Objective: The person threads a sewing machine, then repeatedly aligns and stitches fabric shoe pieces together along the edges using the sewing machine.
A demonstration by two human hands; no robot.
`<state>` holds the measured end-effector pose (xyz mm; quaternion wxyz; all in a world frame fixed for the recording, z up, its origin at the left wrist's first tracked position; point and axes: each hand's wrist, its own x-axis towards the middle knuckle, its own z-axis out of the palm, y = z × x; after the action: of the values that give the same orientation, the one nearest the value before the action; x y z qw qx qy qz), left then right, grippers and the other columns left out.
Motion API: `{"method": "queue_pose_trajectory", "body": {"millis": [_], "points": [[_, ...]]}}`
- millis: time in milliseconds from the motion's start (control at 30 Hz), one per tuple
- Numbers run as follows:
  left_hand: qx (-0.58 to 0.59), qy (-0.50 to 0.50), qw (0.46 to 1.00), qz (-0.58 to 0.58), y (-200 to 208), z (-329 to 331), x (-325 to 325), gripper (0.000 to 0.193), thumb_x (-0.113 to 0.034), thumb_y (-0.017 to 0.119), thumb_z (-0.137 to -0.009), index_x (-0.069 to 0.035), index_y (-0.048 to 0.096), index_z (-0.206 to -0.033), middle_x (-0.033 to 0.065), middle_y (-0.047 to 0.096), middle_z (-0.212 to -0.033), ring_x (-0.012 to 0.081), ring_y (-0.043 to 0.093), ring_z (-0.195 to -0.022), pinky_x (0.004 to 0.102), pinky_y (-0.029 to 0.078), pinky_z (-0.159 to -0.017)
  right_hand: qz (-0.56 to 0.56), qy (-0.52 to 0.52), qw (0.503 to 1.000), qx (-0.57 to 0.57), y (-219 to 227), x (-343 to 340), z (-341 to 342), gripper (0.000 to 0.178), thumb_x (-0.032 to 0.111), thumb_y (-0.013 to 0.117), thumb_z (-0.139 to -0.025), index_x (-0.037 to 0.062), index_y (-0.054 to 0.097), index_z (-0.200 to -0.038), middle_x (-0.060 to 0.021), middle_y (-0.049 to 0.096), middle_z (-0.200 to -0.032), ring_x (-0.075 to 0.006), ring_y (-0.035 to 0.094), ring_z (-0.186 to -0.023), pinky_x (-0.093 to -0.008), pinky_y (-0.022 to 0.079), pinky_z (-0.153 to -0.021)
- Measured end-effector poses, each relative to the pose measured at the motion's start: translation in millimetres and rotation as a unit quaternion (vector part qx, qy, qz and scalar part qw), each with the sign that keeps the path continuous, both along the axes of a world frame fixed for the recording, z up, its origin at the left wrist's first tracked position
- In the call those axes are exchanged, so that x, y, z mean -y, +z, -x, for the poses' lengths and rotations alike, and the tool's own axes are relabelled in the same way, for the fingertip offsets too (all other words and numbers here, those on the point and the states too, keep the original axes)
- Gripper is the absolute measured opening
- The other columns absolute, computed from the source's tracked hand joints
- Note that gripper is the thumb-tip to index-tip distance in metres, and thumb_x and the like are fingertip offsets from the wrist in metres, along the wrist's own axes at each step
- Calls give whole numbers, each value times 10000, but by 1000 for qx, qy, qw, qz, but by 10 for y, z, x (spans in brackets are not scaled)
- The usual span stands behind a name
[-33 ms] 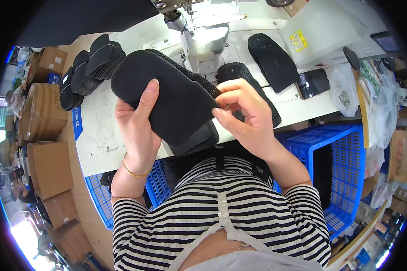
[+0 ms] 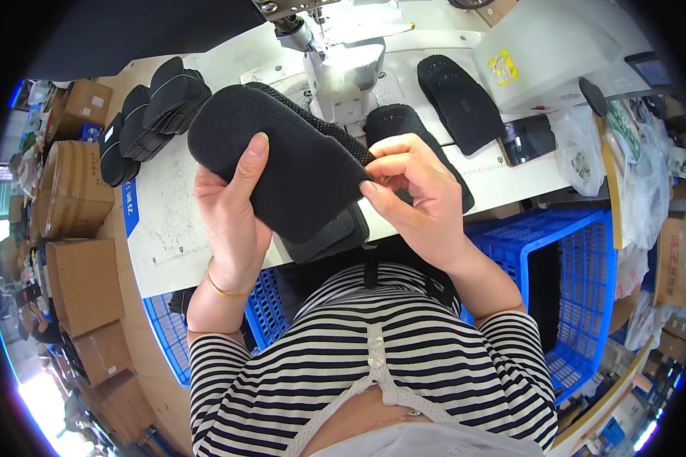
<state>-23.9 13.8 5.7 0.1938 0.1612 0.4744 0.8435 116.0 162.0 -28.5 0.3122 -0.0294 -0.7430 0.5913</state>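
My left hand [image 2: 235, 209] grips a black insole-shaped fabric piece [image 2: 282, 179], thumb on top and fingers beneath. Behind its far edge shows a black mesh layer [image 2: 305, 114]. The fingers of my right hand [image 2: 421, 190] pinch the narrow right end of the piece at its corner. Both layers meet at that end; how they join there is hidden. Under the held piece, more black pieces [image 2: 335, 238] lie at the table's near edge. A black mesh stack [image 2: 400, 122] lies partly behind my right hand. Beyond stands a sewing machine [image 2: 341, 84] with its light on.
Tied bundles of black pieces [image 2: 177, 95] lie at left on the white table [image 2: 168, 221]. More black pieces [image 2: 465, 110] lie right, beside a glossy dark object [image 2: 529, 142] and a clear plastic bag [image 2: 581, 164]. Blue crates [image 2: 608, 305] stand below; cardboard boxes [image 2: 88, 282] line the left.
The held piece tilts very slightly, its surface catching more light. Both hands keep their grip in nearly the same place.
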Motion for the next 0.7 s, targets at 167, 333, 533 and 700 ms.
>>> {"method": "queue_pose_trajectory", "body": {"millis": [167,333,533,700], "points": [[-4,-40,999,-17,-44,92,28,167,-4,642,-922,2,661,-1088,112,702,-1056,198,692,-943,308,569,-851,85,4,996,-2,13,26,-14,102,-90,667,-860,-63,634,-953,-131,615,-1036,-137,630,-849,-249,548,-747],[15,-16,1000,17,27,158,-39,205,30,667,-888,20,656,-1093,120,700,-1042,199,692,-925,310,572,-846,98,-5,995,-17,-12,55,28,133,-88,664,-862,-70,625,-988,-129,633,-1014,-142,645,-862,-254,555,-759],[-64,-19,992,110,225,530,-298,246,32,719,-837,48,647,-1071,105,691,-992,175,675,-865,292,560,-792,214,42,972,90,217,-68,192,166,31,597,-945,-76,626,-1069,-116,703,-858,-124,677,-718,-233,557,-641],[-79,-99,980,157,355,981,-554,195,14,754,-801,0,666,-975,59,673,-918,154,655,-818,285,541,-752,244,65,964,79,308,-212,473,199,110,555,-966,-49,660,-910,-132,721,-782,-119,661,-582,-221,519,-513]]}}
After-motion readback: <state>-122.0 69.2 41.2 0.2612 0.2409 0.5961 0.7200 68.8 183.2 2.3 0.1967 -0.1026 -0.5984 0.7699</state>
